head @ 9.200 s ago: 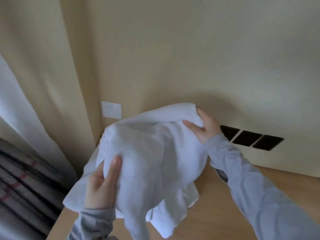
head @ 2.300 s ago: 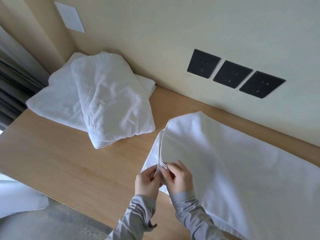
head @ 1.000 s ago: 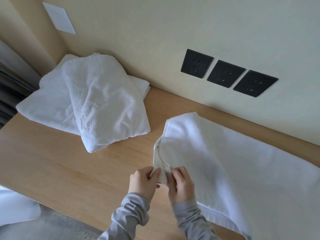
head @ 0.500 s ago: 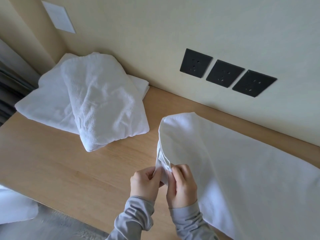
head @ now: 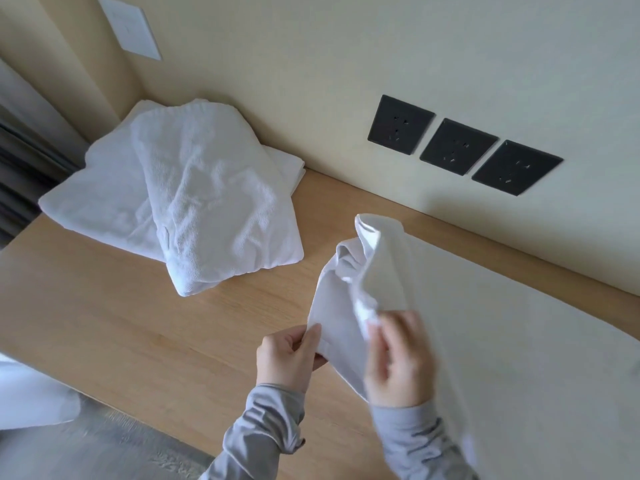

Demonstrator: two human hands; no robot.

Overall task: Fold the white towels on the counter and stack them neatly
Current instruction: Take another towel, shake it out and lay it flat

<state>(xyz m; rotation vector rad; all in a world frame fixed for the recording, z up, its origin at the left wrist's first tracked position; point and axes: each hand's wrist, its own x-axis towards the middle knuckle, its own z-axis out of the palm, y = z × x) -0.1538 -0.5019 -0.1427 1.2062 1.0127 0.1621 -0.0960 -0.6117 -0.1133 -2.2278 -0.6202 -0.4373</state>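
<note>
White towel (head: 485, 341): thin and smooth, spread over the right part of the desk (head: 121, 323), with its left end lifted and bunched. Your left hand (head: 287, 358) pinches the near hem between thumb and forefinger. Your right hand (head: 398, 362), blurred, has its fingers curled round a crumpled fold just to the right. One corner of the cloth stands up above both hands. Grey sleeves (head: 263, 434) cover both wrists.

Far left on the desk, a thick terry towel (head: 214, 202), roughly folded, lies askew on top of a flatter folded towel (head: 90, 202). Both sit close to the wall (head: 346, 64), well apart from the one you hold.

On that wall are three black sockets (head: 457, 147) in a row and a white plate (head: 133, 27) at the upper left.
</note>
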